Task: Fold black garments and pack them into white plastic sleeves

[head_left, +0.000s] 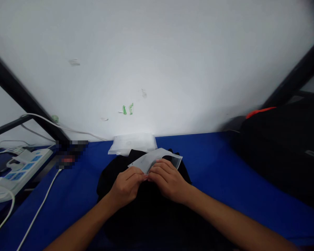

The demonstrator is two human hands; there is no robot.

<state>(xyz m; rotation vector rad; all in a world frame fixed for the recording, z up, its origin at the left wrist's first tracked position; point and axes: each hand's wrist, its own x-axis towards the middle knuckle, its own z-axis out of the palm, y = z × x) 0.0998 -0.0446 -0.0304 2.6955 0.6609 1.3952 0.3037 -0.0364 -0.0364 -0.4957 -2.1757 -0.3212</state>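
A frosted plastic bag [149, 158] is between my two hands, its upper edge pointing away from me and a dark patch showing at its right side. My left hand [128, 186] pinches the near edge with thumb and fingers. Against it, fingertips almost touching, my right hand [170, 181] is closed on the same edge with its fingers bent over the plastic. Black cloth [112, 177] lies bunched beneath the bag and both hands. Just beyond, a flat white translucent packet [133, 143] rests by the wall.
Blue sheeting [206, 153] covers the surface up to the white wall [172, 69]. At the left are a white power strip [28, 167] and a white cable [42, 205]. A large black bag or cloth [285, 150] fills the right side. Dark metal posts [21, 94] frame the space.
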